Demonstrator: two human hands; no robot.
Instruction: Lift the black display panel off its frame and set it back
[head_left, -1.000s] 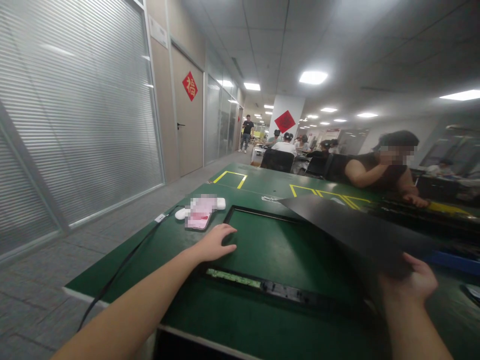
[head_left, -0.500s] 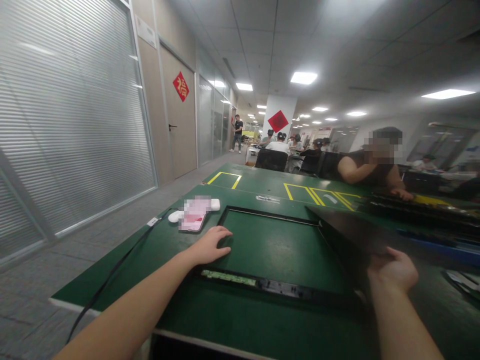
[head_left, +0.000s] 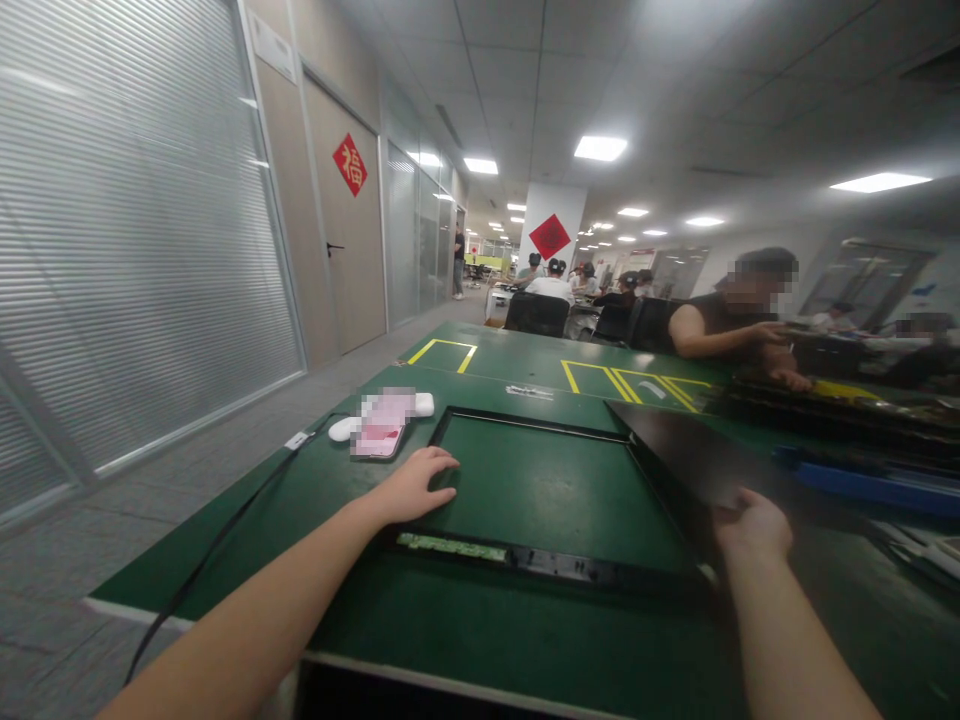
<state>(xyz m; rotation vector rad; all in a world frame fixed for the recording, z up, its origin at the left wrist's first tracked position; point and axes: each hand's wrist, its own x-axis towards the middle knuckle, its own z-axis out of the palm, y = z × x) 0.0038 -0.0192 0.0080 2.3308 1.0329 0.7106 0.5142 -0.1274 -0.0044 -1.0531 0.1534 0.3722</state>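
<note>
A thin black rectangular frame [head_left: 536, 428] lies on the green table, with a green circuit board strip [head_left: 450, 546] along its near bar. My left hand [head_left: 417, 486] rests over the frame's left bar, its fingers and thumb apart and pointing right. At the frame's right side, a dark flat panel [head_left: 675, 450] stands tilted, its upper part leaning outward to the right. My right hand [head_left: 757, 525] grips this panel at its near right part; the fingertips are partly hidden behind it and blurred.
A pink phone [head_left: 382, 425] and a white mouse-like object [head_left: 343, 429] lie left of the frame, near a black cable [head_left: 225, 540]. Yellow tape marks [head_left: 442, 345] line the far table. A blue bar [head_left: 862, 482] lies to the right; a co-worker [head_left: 720, 310] sits beyond.
My right hand has moved a little left with the panel. My left hand stays on the frame. The co-worker has lowered a hand from the face. The view has shifted slightly.
</note>
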